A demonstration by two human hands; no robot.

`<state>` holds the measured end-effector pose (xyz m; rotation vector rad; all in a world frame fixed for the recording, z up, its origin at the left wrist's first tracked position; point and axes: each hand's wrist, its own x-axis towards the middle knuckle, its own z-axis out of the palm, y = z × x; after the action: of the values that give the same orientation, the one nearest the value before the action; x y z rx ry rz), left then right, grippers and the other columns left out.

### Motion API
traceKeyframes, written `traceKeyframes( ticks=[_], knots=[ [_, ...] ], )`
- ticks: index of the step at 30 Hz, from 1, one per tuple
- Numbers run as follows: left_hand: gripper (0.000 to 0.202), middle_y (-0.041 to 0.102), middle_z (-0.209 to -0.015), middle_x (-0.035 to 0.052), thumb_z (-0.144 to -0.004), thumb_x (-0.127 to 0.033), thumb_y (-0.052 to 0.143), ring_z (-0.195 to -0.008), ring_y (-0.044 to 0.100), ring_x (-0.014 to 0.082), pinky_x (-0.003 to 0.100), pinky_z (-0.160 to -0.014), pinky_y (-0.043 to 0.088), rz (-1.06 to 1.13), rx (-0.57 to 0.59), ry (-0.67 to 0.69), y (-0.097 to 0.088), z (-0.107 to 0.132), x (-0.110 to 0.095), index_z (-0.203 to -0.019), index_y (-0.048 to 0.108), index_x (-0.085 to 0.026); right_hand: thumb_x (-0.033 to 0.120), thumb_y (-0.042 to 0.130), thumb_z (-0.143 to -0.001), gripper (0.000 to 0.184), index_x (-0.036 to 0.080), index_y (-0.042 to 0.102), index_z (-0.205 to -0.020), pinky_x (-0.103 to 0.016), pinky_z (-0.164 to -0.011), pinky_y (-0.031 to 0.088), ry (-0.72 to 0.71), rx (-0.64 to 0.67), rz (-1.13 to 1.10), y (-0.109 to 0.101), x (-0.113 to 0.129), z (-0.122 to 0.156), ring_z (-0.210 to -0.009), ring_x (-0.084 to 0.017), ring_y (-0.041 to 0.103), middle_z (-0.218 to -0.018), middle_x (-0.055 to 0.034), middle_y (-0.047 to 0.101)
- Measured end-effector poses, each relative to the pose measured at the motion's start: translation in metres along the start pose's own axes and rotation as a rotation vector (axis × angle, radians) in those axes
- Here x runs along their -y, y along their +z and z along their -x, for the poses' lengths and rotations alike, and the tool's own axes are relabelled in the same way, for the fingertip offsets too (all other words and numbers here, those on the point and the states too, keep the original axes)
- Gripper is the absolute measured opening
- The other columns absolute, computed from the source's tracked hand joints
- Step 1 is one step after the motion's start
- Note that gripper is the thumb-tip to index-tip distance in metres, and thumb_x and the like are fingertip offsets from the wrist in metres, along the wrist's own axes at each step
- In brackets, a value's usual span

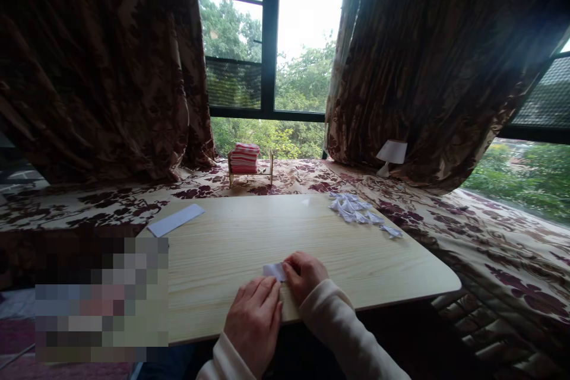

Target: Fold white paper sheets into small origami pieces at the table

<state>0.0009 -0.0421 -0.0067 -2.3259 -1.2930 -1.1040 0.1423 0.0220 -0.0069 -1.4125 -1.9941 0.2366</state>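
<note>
A small folded piece of white paper (272, 272) lies near the front edge of the pale wooden table (231, 231). My left hand (256, 317) presses its fingertips, held close together, on the paper's near side. From the right, my right hand (307, 275) pinches the paper's right end between curled fingers and thumb. Part of the paper is hidden under the fingers. At the table's far right lies a cluster of several folded white paper pieces (351, 208) with pointed shapes. A flat stack or strip of white paper (176, 220) rests at the far left corner.
Behind the table, a floral-covered ledge (294, 175) holds a small rack (271, 169) with folded red-and-white striped cloths (244, 158). To the right stands a small white lamp (392, 153). Dark patterned curtains (401, 59) frame the window. A pixelated patch covers the lower left.
</note>
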Motion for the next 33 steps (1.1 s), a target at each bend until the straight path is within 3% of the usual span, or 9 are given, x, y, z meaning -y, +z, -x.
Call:
traceKeyframes(
  ticks=[6,9,11,15,21,26,29,31,33],
  knots=[
    [0.041,0.057,-0.11,0.0111,-0.076,-0.037,0.049,-0.102,0.047,0.027,0.043,-0.088,0.035,-0.052,0.151,-0.069,0.003,0.009,0.001,-0.11,0.054,-0.015,0.021,0.053,-0.074,0.008,0.02,0.061,-0.072,-0.024,-0.06,0.038,-0.041,0.005,0.071,-0.001,-0.002,0.001,-0.067,-0.015,0.053,-0.071,-0.001,0.059],
    [0.05,0.054,-0.115,0.0105,-0.072,-0.045,0.05,-0.105,0.045,0.0276,0.043,-0.09,0.032,-0.045,0.224,-0.065,-0.001,0.009,0.004,-0.113,0.053,-0.016,0.017,0.058,-0.07,0.013,0.02,0.062,-0.082,-0.026,-0.068,0.039,-0.205,-0.065,0.088,-0.002,-0.007,0.002,-0.079,-0.017,0.051,-0.083,-0.0036,0.059],
    [0.055,0.053,-0.117,0.0099,-0.069,-0.047,0.053,-0.106,0.043,0.0275,0.042,-0.092,0.03,-0.045,0.282,-0.044,-0.004,0.009,0.007,-0.115,0.05,-0.017,0.015,0.059,-0.07,0.013,0.023,0.064,-0.079,-0.028,-0.072,0.038,-0.361,-0.096,0.105,-0.001,-0.01,0.003,-0.082,-0.018,0.049,-0.086,-0.0032,0.059],
    [0.055,0.051,-0.119,0.0097,-0.068,-0.035,0.056,-0.109,0.041,0.0262,0.041,-0.092,0.029,-0.094,0.323,0.003,0.0,0.011,0.012,-0.119,0.047,-0.016,0.019,0.061,-0.072,0.009,0.025,0.064,-0.077,-0.027,-0.071,0.036,-0.535,-0.022,0.148,-0.003,-0.012,0.01,-0.077,-0.016,0.05,-0.081,-0.0003,0.061],
    [0.034,0.057,-0.112,0.0079,-0.078,-0.016,0.045,-0.102,0.047,0.0222,0.038,-0.085,0.035,-0.193,0.272,0.037,0.007,0.008,0.014,-0.111,0.052,-0.017,0.021,0.057,-0.067,0.018,0.02,0.061,-0.085,-0.031,-0.077,0.034,-0.453,0.123,0.272,-0.022,0.008,0.026,-0.083,-0.018,0.05,-0.088,-0.0044,0.058],
    [0.03,0.059,-0.103,0.0103,-0.077,-0.013,0.046,-0.094,0.051,0.0226,0.037,-0.08,0.04,-0.226,0.263,0.101,0.0,0.002,0.009,-0.106,0.055,-0.013,0.048,0.062,-0.056,0.051,0.016,0.057,-0.095,-0.036,-0.079,0.035,-0.468,0.202,0.321,-0.033,0.02,0.033,-0.088,-0.024,0.047,-0.093,-0.0075,0.055],
    [0.029,0.061,-0.098,0.0103,-0.079,-0.011,0.042,-0.091,0.053,0.0231,0.038,-0.08,0.041,-0.23,0.194,0.127,-0.002,0.008,0.005,-0.104,0.055,-0.012,0.049,0.062,-0.058,0.052,0.014,0.056,-0.096,-0.038,-0.077,0.037,-0.563,0.11,0.348,-0.023,0.02,0.043,-0.085,-0.024,0.046,-0.091,-0.0087,0.056],
    [0.027,0.061,-0.096,0.0101,-0.08,-0.01,0.039,-0.09,0.053,0.0226,0.039,-0.08,0.04,-0.214,0.126,0.131,-0.003,0.015,0.002,-0.102,0.056,-0.012,0.022,0.056,-0.072,0.018,0.014,0.058,-0.088,-0.034,-0.073,0.038,-0.62,-0.097,0.368,-0.011,0.02,0.051,-0.078,-0.021,0.048,-0.079,-0.0073,0.057],
    [0.025,0.062,-0.093,0.0096,-0.081,-0.009,0.039,-0.087,0.053,0.0218,0.038,-0.078,0.041,-0.182,0.06,0.133,-0.003,0.02,0.001,-0.099,0.057,-0.011,0.007,0.046,-0.078,0.015,0.013,0.058,-0.086,-0.033,-0.072,0.038,-0.6,-0.243,0.349,0.0,0.022,0.06,-0.077,-0.019,0.049,-0.075,-0.0068,0.057]
  ],
)
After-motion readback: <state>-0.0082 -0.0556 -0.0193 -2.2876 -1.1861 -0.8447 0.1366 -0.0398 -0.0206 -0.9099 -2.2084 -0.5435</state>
